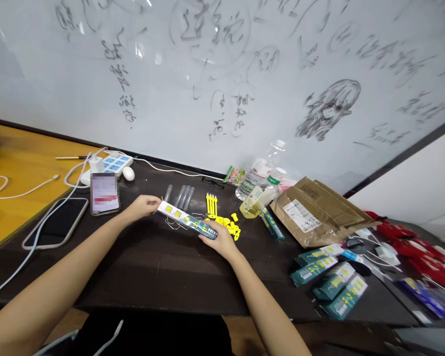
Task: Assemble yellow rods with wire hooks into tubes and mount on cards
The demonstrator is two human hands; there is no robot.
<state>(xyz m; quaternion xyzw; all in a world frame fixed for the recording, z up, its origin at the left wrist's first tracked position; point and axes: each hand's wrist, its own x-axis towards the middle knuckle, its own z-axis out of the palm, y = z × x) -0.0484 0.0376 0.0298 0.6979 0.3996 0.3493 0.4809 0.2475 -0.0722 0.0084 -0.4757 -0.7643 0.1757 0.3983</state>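
Note:
A long, narrow white-and-teal cardboard box with yellow lettering is held slantwise above the dark table. My left hand pinches its white upper-left end. At the teal right end, my right hand is wrapped around it, thumb and fingers closed. Just beyond the box lie several clear plastic tubes. Yellow sticks with pale tips lie side by side to their right. Behind my right hand is a pile of small yellow plastic parts. Bent metal wire pieces show partly from under the box.
Several similar teal boxes lie at the right, another by a cardboard parcel. Bottles stand near the whiteboard. Phones, a power strip and cables lie left.

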